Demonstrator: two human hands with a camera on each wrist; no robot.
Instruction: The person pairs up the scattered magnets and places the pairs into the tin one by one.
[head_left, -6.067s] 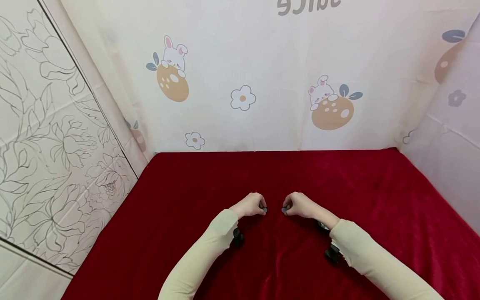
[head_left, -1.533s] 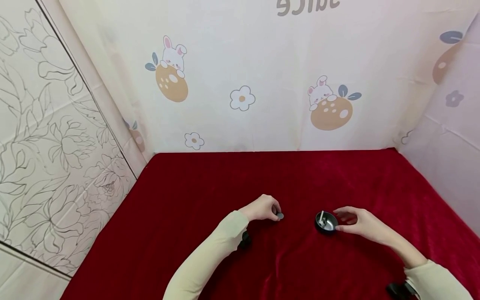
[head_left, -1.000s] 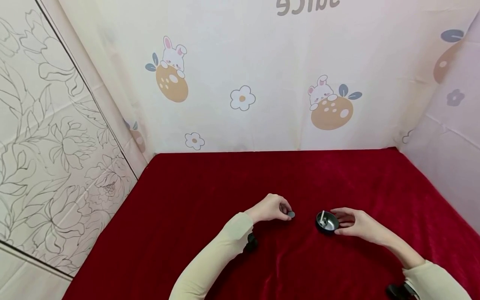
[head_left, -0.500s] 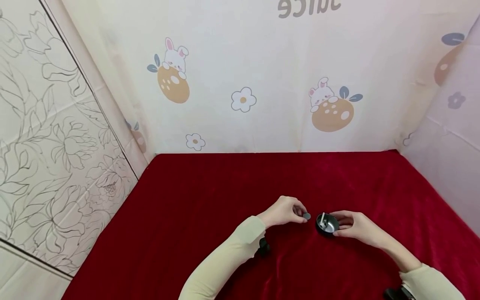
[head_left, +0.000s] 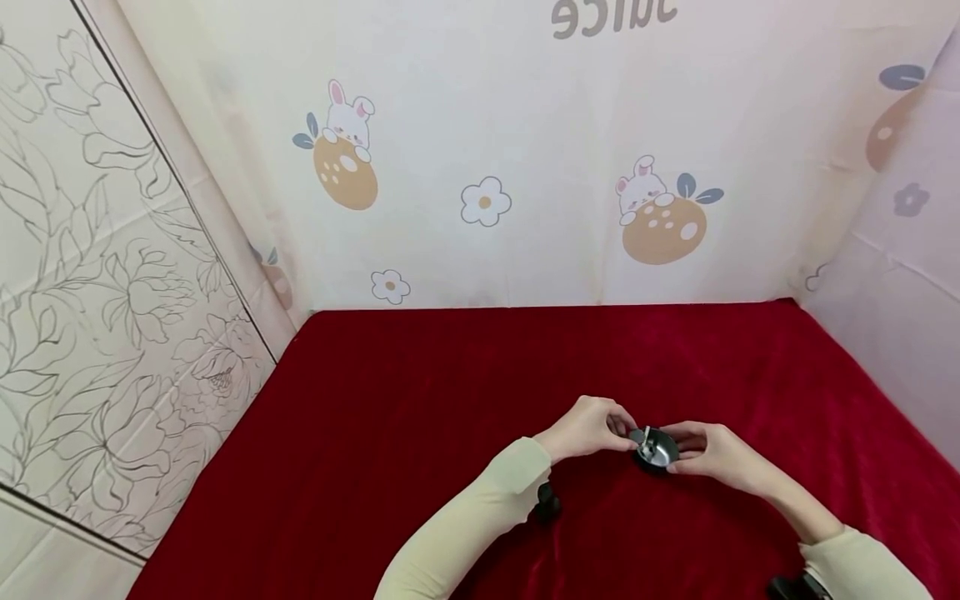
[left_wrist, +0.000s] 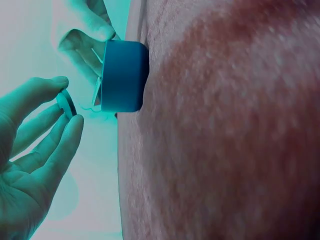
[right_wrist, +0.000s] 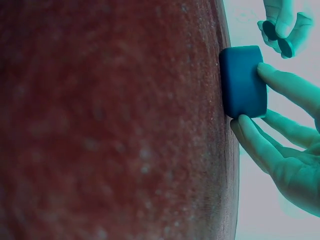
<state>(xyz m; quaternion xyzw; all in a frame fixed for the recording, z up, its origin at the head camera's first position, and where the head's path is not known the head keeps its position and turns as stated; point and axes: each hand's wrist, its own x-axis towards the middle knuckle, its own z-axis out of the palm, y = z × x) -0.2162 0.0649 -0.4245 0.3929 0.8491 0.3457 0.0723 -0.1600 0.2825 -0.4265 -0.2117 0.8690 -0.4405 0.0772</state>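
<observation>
On the red cloth stands a small round black dish with a shiny inside. A thin pale stick rises from within it near the left side. My left hand pinches a small grey disc between fingertips and thumb, at the dish's left rim. In the left wrist view the disc is seen nearly edge-on. The right wrist view shows two dark discs at those fingers, an upper disc and a lower disc. My right hand grips the dish's right side, thumb and fingers on its wall.
Red velvety cloth covers the table, with soft creases in front. A printed white curtain hangs behind the back edge. A panel with flower drawings stands on the left. Black wrist cameras sit under both sleeves.
Earlier both hands pinched a disc over the cloth. The right hand has since moved right and taken hold of the dish. The left hand has carried its disc rightward to the dish's rim.
</observation>
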